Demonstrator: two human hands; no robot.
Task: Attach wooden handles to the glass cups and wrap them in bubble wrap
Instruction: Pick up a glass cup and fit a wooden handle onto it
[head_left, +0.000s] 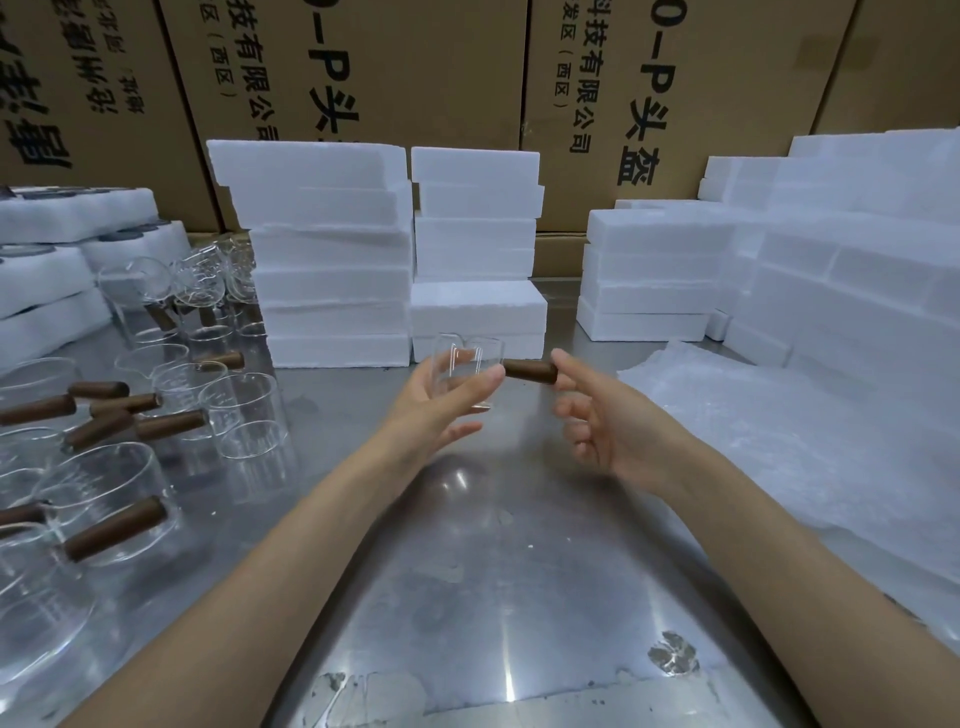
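Observation:
My left hand (441, 400) grips a small clear glass cup (470, 364) above the middle of the steel table (467, 571). A dark wooden handle (530, 370) sticks out of the cup's right side. My right hand (597, 410) pinches the far end of that handle between thumb and forefinger. Sheets of white bubble wrap (779, 441) lie spread on the table to the right of my right arm.
Several glass cups (244, 410), some with wooden handles (114, 527), crowd the table's left side. Stacks of white foam blocks (332, 270) stand behind and at the right (831, 270). Foam trays (67, 213) sit at far left, cardboard boxes (415, 67) behind.

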